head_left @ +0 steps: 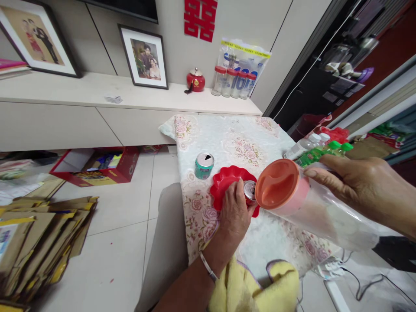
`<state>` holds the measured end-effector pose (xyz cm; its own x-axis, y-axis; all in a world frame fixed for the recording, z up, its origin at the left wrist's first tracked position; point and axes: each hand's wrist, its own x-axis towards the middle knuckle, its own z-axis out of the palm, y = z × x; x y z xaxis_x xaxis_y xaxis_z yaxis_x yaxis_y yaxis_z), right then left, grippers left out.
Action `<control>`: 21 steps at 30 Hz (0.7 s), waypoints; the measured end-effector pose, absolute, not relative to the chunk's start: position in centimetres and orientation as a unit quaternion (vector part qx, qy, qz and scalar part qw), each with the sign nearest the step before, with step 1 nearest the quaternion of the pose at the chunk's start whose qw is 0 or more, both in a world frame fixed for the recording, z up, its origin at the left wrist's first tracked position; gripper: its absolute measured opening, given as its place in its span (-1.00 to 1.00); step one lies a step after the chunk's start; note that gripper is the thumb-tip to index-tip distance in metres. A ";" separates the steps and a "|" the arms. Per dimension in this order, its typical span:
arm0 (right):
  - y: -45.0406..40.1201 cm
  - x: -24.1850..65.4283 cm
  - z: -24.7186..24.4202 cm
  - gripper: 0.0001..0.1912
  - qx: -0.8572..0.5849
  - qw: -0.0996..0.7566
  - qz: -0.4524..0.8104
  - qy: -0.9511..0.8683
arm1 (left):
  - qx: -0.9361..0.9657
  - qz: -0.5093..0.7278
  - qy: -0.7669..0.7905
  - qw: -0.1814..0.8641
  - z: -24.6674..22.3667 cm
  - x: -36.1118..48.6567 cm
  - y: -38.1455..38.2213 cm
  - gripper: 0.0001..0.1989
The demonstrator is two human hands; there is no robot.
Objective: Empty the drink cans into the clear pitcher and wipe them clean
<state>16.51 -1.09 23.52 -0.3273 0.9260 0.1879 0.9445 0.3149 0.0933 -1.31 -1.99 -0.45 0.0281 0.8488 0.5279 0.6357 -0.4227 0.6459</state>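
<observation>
My left hand [234, 210] is wrapped round a red drink can [249, 190] that stands in a scalloped red plate [224, 178]. Its opened top shows; most of its body is hidden by my fingers. My right hand [354, 180] grips a clear plastic pitcher [338, 216] with an orange lid [277, 184]. The pitcher is tipped nearly level, its lid end right beside the can's top. I cannot make out a stream between them. A green can [204, 166], also opened, stands upright on the table left of the plate.
A floral cloth covers the table [247, 149]. A yellow towel [256, 286] lies at its near edge. Several bottles [312, 149] stand past the right edge. Folded cardboard [42, 234] and a red box [97, 167] are on the floor at left. Jars [232, 82] stand on the cabinet.
</observation>
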 end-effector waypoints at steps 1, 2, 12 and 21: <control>-1.1 16.5 23.6 -0.34 -0.579 0.049 -0.092 -0.808 | 0.708 0.460 0.524 0.115 -0.5 -1.3 -2.0 -0.11; -1.1 16.5 23.6 -0.33 -0.580 0.047 -0.092 -0.808 | 0.708 0.460 0.523 0.114 -0.5 -1.3 -2.0 -0.10; -1.3 16.7 23.6 -0.34 -0.575 0.046 -0.099 -0.811 | 0.709 0.461 0.521 0.115 -0.4 -1.4 -1.9 -0.10; -1.2 16.6 23.6 -0.36 -0.571 0.055 -0.100 -0.813 | 0.709 0.465 0.518 0.110 -0.4 -1.3 -1.9 -0.14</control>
